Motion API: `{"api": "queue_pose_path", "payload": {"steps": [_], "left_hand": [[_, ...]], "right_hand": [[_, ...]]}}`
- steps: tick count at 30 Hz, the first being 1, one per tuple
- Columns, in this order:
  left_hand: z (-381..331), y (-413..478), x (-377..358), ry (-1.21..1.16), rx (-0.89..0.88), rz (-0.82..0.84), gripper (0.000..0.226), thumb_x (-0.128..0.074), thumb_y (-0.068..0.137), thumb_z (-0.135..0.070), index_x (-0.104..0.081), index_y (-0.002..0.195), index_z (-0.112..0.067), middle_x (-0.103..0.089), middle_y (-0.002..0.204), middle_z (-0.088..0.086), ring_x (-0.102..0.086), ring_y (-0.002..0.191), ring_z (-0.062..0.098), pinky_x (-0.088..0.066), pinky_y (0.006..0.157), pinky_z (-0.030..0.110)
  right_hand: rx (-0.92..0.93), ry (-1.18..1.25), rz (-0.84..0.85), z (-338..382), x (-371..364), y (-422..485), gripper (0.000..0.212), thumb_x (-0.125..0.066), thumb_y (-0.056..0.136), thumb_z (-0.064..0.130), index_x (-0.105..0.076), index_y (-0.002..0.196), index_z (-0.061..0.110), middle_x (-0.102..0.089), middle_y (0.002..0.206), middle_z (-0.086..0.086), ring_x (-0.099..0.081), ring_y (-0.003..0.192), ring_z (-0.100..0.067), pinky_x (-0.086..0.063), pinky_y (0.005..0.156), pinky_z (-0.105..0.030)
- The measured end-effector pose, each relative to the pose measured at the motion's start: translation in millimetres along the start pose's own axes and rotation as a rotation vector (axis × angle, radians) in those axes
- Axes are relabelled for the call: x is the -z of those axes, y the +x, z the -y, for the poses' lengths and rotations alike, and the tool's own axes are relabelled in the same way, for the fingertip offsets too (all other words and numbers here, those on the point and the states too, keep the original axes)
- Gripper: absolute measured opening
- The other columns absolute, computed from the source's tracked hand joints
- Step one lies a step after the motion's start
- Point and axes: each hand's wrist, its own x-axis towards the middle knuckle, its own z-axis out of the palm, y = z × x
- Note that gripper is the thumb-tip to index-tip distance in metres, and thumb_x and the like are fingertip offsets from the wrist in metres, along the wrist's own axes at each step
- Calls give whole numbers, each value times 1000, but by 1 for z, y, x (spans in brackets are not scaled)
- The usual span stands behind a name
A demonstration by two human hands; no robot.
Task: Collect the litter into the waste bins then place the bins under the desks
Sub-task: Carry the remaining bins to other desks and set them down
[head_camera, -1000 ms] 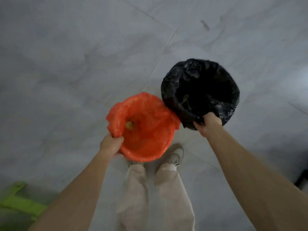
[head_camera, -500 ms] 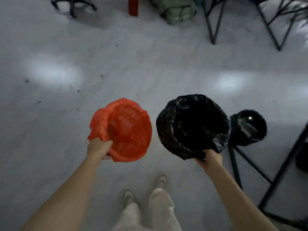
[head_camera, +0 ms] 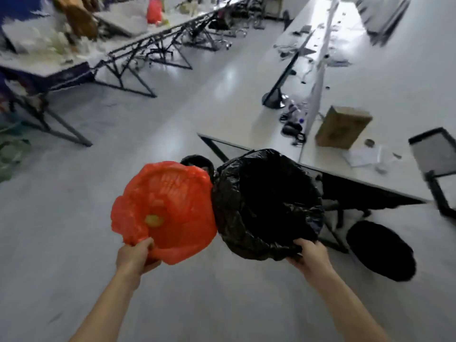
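We see only our own two arms: the left forearm (head_camera: 103, 304) and the right forearm (head_camera: 345, 302), both bare as far as the lower edge of the view, and the left hand (head_camera: 134, 254) and right hand (head_camera: 312, 255), likewise bare. Slight blur softens the finer detail.

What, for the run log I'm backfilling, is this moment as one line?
left hand: grips orange-lined bin rim | right hand: grips black-lined bin rim | bins: carried side by side | desk: ahead, right
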Motion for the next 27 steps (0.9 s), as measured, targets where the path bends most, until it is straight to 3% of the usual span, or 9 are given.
{"api": "queue_pose_path", "payload": {"steps": [6,8,12,19,23,27], "left_hand": [[-5,-97,-260,217,-37,305,9,-60,82,-3,-53,84,-8,-56,80,12,-64,79,30,-61,51,35],[1,-136,-343,247,-37,402,8,-60,85,-4,-52,84,-7,-56,79,12,-62,72,26,-59,46,32],[19,-212,-479,318,-68,542,11,-61,88,-8,-52,81,-7,-55,80,12,-59,68,22,-57,41,28],[29,-337,-666,340,-72,796,29,-65,85,-15,-55,110,-6,-63,99,16,-67,84,27,-61,51,34],[24,-391,-765,285,-84,884,28,-64,82,-16,-56,108,-9,-65,101,14,-68,87,25,-58,51,29],[24,-440,-875,208,-128,932,19,-62,85,-12,-55,103,-8,-63,85,11,-66,72,21,-55,45,25]], "right_hand": [[30,253,-323,16,240,35,32,-54,96,3,-52,128,5,-64,117,-18,-66,99,-34,-57,71,-42],[35,341,-402,21,317,43,36,-52,97,2,-51,133,8,-62,120,-16,-64,104,-36,-57,74,-44],[40,455,-553,38,446,51,41,-54,95,-1,-51,135,8,-59,125,-18,-62,107,-37,-56,67,-40],[130,611,-717,88,613,68,48,-55,95,0,-47,142,10,-57,131,-18,-61,111,-37,-57,66,-38],[208,659,-752,127,677,96,53,-53,97,1,-41,147,12,-55,131,-15,-60,111,-35,-55,64,-36],[259,683,-744,186,754,158,53,-53,97,-1,-41,147,11,-53,133,-15,-58,112,-36,-56,66,-38]]}}
